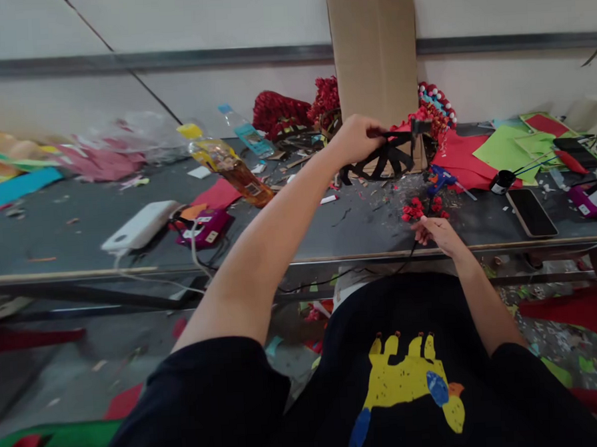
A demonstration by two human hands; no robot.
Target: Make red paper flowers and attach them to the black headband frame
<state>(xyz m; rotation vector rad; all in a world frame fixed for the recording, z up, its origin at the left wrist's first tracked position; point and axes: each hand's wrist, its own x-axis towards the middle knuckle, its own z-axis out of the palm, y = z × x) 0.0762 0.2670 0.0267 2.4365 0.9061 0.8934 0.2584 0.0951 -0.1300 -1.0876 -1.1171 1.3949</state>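
My left hand (358,140) reaches over the table and pinches the top edge of a black openwork piece (386,160), shaped like a fan with bars. It holds the piece upright in front of a tall cardboard sheet (374,53). Close to the table's front edge, my right hand (436,234) has its fingers closed at a small cluster of red flowers (414,209) with a dark stem. Just beyond those flowers lies a blue glue gun (440,178).
An amber drink bottle (230,167), a white power bank (139,226) and a purple power socket (206,228) are on the left. Rightward lie a phone (532,212), a small black pot (503,181) and red and green sheets (512,149). Scraps litter the table and floor.
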